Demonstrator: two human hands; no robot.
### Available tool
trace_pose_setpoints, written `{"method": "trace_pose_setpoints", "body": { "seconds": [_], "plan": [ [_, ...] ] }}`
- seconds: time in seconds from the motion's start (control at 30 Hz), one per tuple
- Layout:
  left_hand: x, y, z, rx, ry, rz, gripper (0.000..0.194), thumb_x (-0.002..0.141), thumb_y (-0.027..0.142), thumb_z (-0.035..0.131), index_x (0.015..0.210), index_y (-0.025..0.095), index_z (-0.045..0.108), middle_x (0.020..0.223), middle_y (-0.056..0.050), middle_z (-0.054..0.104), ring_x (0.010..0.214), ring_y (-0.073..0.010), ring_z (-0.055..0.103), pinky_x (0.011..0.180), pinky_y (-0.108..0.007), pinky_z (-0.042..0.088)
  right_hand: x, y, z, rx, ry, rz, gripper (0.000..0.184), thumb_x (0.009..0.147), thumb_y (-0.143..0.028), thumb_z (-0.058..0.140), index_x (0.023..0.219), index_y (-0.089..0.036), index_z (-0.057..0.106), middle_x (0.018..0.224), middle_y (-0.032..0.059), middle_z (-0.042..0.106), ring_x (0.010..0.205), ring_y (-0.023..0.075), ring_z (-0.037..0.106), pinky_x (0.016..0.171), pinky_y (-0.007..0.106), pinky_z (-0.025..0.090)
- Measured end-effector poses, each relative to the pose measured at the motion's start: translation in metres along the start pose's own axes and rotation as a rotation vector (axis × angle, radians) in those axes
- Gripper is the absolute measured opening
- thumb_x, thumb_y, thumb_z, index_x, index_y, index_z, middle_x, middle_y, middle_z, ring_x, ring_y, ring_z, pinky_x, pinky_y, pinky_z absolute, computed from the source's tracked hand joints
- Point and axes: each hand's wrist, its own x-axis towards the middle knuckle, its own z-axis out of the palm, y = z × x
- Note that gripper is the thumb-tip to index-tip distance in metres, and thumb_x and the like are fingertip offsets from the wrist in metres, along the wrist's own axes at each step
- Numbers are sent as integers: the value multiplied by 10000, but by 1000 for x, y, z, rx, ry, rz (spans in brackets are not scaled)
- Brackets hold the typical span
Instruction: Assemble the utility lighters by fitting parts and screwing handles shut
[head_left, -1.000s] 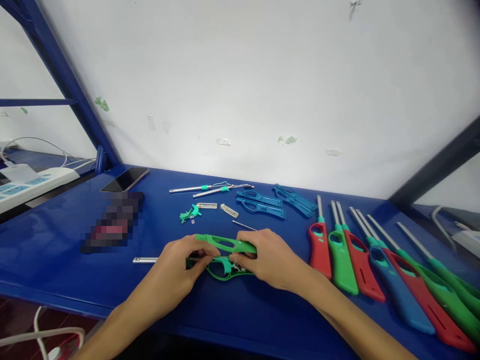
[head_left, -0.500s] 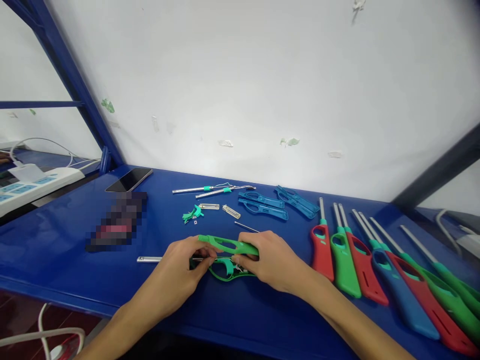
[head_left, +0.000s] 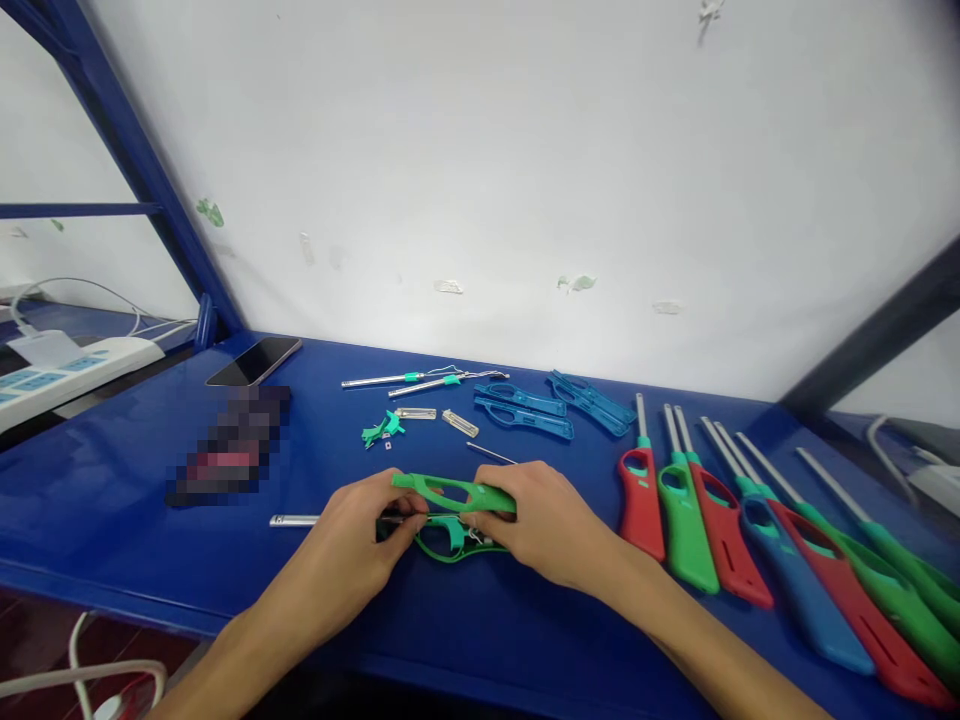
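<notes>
My left hand (head_left: 369, 525) and my right hand (head_left: 544, 515) work on a green long-nosed lighter whose casing is split in two. The upper casing half (head_left: 442, 493) is raised above the lower casing half (head_left: 442, 557), with a gap between them. In that gap show the teal trigger (head_left: 454, 533) and some thin wires. The left fingers pinch the front end, and a silver tube (head_left: 294, 521) sticks out to the left from behind that hand. Wrapped round the rear end is the right hand, which covers most of it.
Blue casing halves (head_left: 523, 410), two silver tubes with green collars (head_left: 450, 380), clear inserts (head_left: 460, 423), green plastic parts (head_left: 382, 428) and a screwdriver-like rod (head_left: 491, 453) lie behind my hands. Several assembled lighters (head_left: 688, 525) line the right side. A phone (head_left: 255, 361) and power strip (head_left: 82, 365) are left.
The view has shifted very slightly. Both hands keep their hold on the green lighter, and the two casing halves stay apart at nearly the same spacing.
</notes>
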Motion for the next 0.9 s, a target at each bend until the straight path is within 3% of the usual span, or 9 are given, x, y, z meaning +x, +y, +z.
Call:
{"method": "trace_pose_setpoints", "body": {
  "seconds": [0.17,0.33,0.47,0.63,0.8,0.9],
  "plan": [
    [-1,-5,-7,-14,74,13,365,1021,396,590,1351,242,604,1127,-35,721,1005,-191,712,916,-406,588,-1,1,-1,31,27,-31,180,1012,-335,691,958,-164,684,833,-13,668,773,164,666,750,348,574],
    [-9,2,-24,-1,141,96,490,1058,407,470,1541,393,393,1217,16,673,1038,-141,696,918,-311,576,-3,4,-1,89,80,-50,193,1010,-339,683,921,-169,671,802,-22,646,727,155,629,725,331,540],
    [-14,10,-32,68,132,213,377,1058,370,509,1428,429,548,1171,54,675,1050,-113,664,969,-259,512,-6,5,-6,152,129,-48,137,977,-338,721,1021,-214,683,840,-27,690,743,161,609,706,311,450],
    [-11,3,-28,127,167,298,293,1048,346,578,1309,453,656,1151,102,713,1013,-84,687,903,-198,503,-14,4,-20,255,66,-69,296,978,-505,710,1188,-307,644,910,-50,717,787,164,627,677,291,424],
    [-7,-10,-29,174,152,301,231,1027,339,609,1206,428,725,1116,105,754,1012,-118,706,907,-237,521,-21,9,-30,299,-18,-130,288,1033,-555,622,1215,-334,654,1185,-43,702,1075,169,641,900,290,468],
    [-6,-11,-29,201,105,275,214,1011,345,631,1182,397,747,1088,84,772,993,-151,716,891,-277,534,-22,12,-34,275,-55,-168,275,1055,-540,597,1225,-338,675,1154,-44,680,1086,156,625,947,281,448]
  ]
}}
